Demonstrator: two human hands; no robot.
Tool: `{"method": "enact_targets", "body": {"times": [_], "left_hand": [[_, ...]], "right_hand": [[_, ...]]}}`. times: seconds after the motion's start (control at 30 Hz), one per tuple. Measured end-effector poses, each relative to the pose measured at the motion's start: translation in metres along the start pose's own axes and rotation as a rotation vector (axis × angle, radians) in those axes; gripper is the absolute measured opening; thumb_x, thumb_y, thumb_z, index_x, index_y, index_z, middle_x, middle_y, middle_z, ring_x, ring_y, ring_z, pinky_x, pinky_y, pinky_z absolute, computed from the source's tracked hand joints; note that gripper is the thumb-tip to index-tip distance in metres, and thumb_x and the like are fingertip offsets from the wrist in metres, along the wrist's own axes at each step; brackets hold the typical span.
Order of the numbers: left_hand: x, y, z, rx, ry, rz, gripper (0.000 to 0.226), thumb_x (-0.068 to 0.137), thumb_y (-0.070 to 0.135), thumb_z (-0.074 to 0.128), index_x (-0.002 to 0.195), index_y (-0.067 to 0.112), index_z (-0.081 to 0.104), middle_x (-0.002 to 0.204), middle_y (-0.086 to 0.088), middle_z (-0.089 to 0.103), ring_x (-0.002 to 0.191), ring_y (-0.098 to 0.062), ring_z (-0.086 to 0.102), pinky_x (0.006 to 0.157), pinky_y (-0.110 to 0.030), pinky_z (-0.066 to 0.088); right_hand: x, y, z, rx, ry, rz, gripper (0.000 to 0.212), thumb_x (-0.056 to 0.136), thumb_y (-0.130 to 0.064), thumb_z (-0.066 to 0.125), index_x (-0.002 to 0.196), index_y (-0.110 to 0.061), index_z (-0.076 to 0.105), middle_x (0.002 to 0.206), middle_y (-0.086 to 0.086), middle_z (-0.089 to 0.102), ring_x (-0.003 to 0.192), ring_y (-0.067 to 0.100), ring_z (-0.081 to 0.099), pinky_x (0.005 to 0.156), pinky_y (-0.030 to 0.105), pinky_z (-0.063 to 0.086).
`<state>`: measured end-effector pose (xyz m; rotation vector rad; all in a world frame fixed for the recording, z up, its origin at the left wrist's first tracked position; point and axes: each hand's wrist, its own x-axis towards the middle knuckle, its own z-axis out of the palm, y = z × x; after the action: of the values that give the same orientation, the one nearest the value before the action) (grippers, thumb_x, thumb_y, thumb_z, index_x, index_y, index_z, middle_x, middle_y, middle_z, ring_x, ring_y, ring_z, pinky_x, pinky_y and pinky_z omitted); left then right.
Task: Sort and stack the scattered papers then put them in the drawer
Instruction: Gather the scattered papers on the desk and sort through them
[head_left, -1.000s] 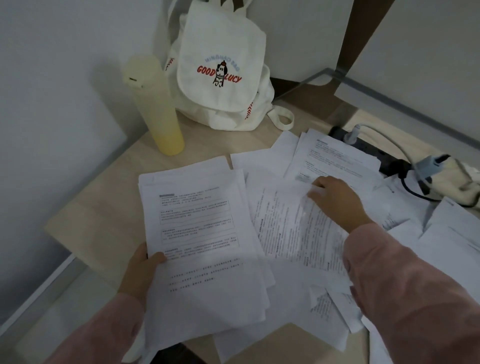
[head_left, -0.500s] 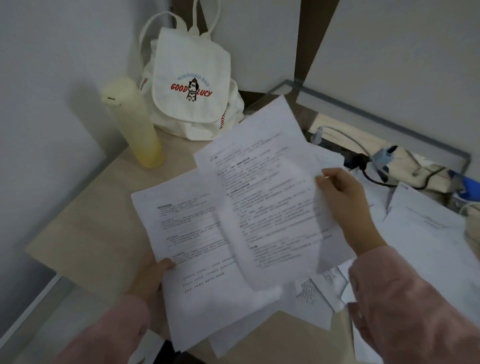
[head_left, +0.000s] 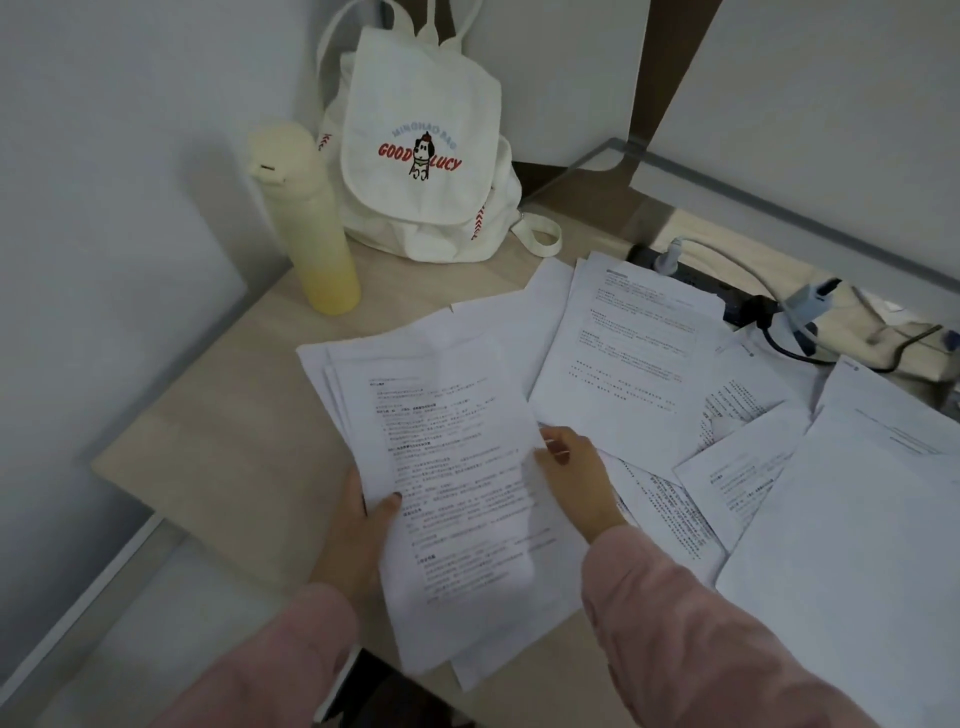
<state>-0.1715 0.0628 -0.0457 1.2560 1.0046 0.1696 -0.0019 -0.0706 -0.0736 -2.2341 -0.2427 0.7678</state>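
Paper stack (head_left: 457, 493) on desk (head_left: 234, 467), gripped at its 8 o'clock edge by left hand (head_left: 358, 530), thumb on top, and pinched at its 3 o'clock edge by right hand (head_left: 576, 478); scattered papers (head_left: 639, 374) spread from 1 to 4 o'clock; bottle (head_left: 317, 234) at 11 o'clock

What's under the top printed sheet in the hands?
Edges of more white sheets fan out beneath the top sheet at its upper left and bottom. The left hand grips them together; the right hand holds the top sheet's edge. Count and print are covered.
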Motion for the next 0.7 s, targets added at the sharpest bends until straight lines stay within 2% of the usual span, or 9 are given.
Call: {"method": "enact_targets", "body": {"times": [0.1, 0.2, 0.27, 0.3, 0.37, 0.43, 0.53, 0.6, 0.7], "left_hand": [[-0.006, 0.010, -0.008, 0.006, 0.006, 0.074, 0.042, 0.094, 0.010, 0.047, 0.129, 0.032, 0.041, 0.109, 0.025, 0.053, 0.097, 0.010, 0.050, 0.091, -0.020, 0.041], [-0.013, 0.027, -0.019, 0.041, -0.049, 0.171, 0.041, 0.092, 0.004, 0.049, 0.120, 0.034, 0.050, 0.109, 0.024, 0.063, 0.101, 0.008, 0.058, 0.094, -0.019, 0.043], [-0.018, 0.042, -0.025, 0.059, -0.079, 0.238, 0.042, 0.090, -0.002, 0.049, 0.113, 0.033, 0.054, 0.103, 0.024, 0.069, 0.100, 0.008, 0.061, 0.085, -0.011, 0.048], [-0.020, 0.050, -0.026, 0.060, -0.090, 0.276, 0.042, 0.089, -0.005, 0.048, 0.110, 0.031, 0.056, 0.100, 0.026, 0.070, 0.097, 0.009, 0.062, 0.080, -0.008, 0.048], [-0.023, 0.064, -0.027, 0.046, -0.109, 0.345, 0.042, 0.088, -0.008, 0.047, 0.106, 0.028, 0.058, 0.096, 0.025, 0.071, 0.091, 0.008, 0.064, 0.075, -0.006, 0.049], [-0.023, 0.077, -0.026, 0.050, -0.099, 0.405, 0.040, 0.087, -0.008, 0.048, 0.104, 0.028, 0.059, 0.094, 0.025, 0.071, 0.090, 0.008, 0.064, 0.076, -0.007, 0.049], [-0.017, 0.091, -0.020, 0.022, -0.067, 0.470, 0.036, 0.084, -0.003, 0.057, 0.102, 0.028, 0.060, 0.092, 0.024, 0.071, 0.088, 0.008, 0.064, 0.074, -0.007, 0.048], [-0.012, 0.099, -0.010, -0.018, -0.062, 0.498, 0.036, 0.082, 0.001, 0.058, 0.110, 0.025, 0.059, 0.096, 0.017, 0.071, 0.091, 0.007, 0.064, 0.074, -0.007, 0.048], [-0.006, 0.106, 0.011, -0.059, -0.081, 0.508, 0.040, 0.086, -0.009, 0.050, 0.119, 0.014, 0.055, 0.097, 0.017, 0.070, 0.088, 0.009, 0.063, 0.072, -0.006, 0.048]], "right_hand": [[0.000, 0.000, -0.006, 0.004, -0.013, -0.003, 0.047, 0.085, -0.028, 0.061, 0.130, -0.020, 0.047, 0.128, 0.004, 0.046, 0.120, 0.022, 0.045, 0.103, 0.036, 0.038], [-0.002, -0.010, -0.021, 0.225, -0.140, 0.045, 0.074, 0.080, -0.035, 0.068, 0.141, -0.021, 0.030, 0.134, -0.005, 0.032, 0.127, 0.016, 0.037, 0.102, 0.029, 0.033], [-0.005, -0.017, -0.032, 0.361, -0.258, 0.058, 0.085, 0.073, -0.039, 0.072, 0.143, -0.023, 0.027, 0.141, -0.008, 0.036, 0.127, 0.014, 0.041, 0.105, 0.032, 0.034], [-0.006, -0.021, -0.038, 0.404, -0.306, 0.047, 0.083, 0.071, -0.037, 0.072, 0.141, -0.024, 0.031, 0.139, -0.006, 0.045, 0.124, 0.014, 0.048, 0.105, 0.033, 0.037], [-0.012, -0.031, -0.050, 0.483, -0.367, -0.003, 0.062, 0.079, -0.026, 0.069, 0.135, -0.024, 0.042, 0.127, -0.004, 0.061, 0.114, 0.014, 0.058, 0.101, 0.032, 0.042], [-0.021, -0.044, -0.060, 0.533, -0.351, -0.075, 0.043, 0.084, -0.017, 0.062, 0.125, -0.020, 0.054, 0.118, -0.004, 0.067, 0.107, 0.015, 0.064, 0.092, 0.029, 0.049], [-0.036, -0.063, -0.076, 0.576, -0.217, -0.184, 0.031, 0.085, -0.009, 0.059, 0.115, -0.014, 0.061, 0.111, -0.002, 0.070, 0.099, 0.012, 0.067, 0.079, 0.020, 0.054], [-0.047, -0.070, -0.088, 0.616, -0.103, -0.243, 0.029, 0.085, -0.005, 0.057, 0.112, -0.014, 0.062, 0.107, -0.004, 0.071, 0.095, 0.007, 0.067, 0.073, 0.015, 0.053], [-0.058, -0.069, -0.101, 0.664, 0.014, -0.292, 0.029, 0.086, -0.001, 0.053, 0.106, -0.019, 0.064, 0.095, -0.013, 0.074, 0.088, 0.000, 0.067, 0.068, 0.009, 0.050]]}}
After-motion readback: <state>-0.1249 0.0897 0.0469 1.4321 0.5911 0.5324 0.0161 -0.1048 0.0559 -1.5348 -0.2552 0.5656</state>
